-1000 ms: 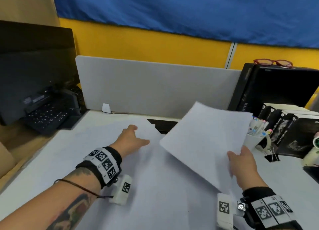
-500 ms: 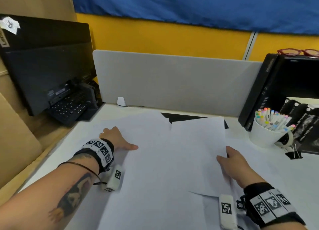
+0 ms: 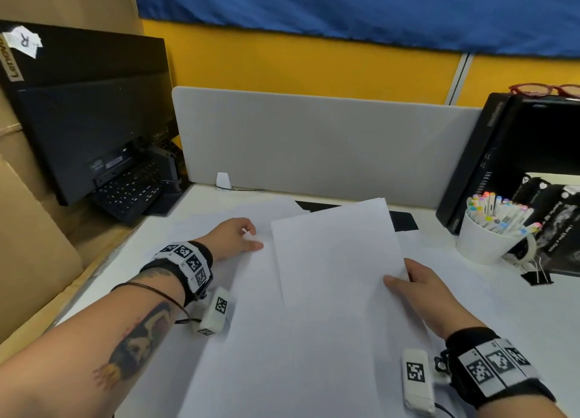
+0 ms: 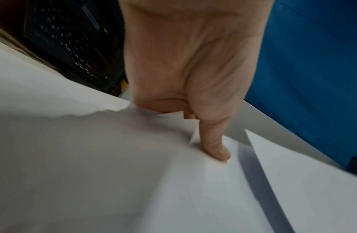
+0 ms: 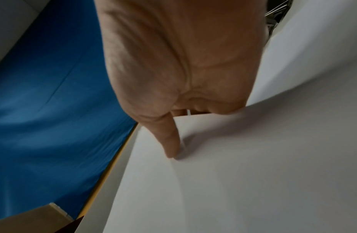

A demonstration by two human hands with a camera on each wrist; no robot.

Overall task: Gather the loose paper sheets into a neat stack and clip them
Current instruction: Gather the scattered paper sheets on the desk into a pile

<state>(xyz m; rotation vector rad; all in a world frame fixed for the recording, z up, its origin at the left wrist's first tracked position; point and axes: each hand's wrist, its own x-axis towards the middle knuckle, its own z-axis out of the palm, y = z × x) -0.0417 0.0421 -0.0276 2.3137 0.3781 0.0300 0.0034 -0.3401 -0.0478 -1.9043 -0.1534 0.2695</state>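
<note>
Right hand (image 3: pixel 422 295) pinches the top sheet (image 3: pixel 335 254), thumb above, fingers beneath. Left hand (image 3: pixel 232 238) at nine o'clock pinches another sheet (image 3: pixel 238 289).

I count two hands of mine, one black binder clip (image 3: pixel 537 276) near the desk's right edge, and one white cup (image 3: pixel 483 245) of markers; the overlapping white paper sheets (image 3: pixel 335 260) I cannot count.

Matt white paper sheets (image 3: pixel 332 260), smooth white desk (image 3: pixel 533 317), grey felt-like divider (image 3: pixel 314 141), glossy white cup (image 3: pixel 480 245)
</note>
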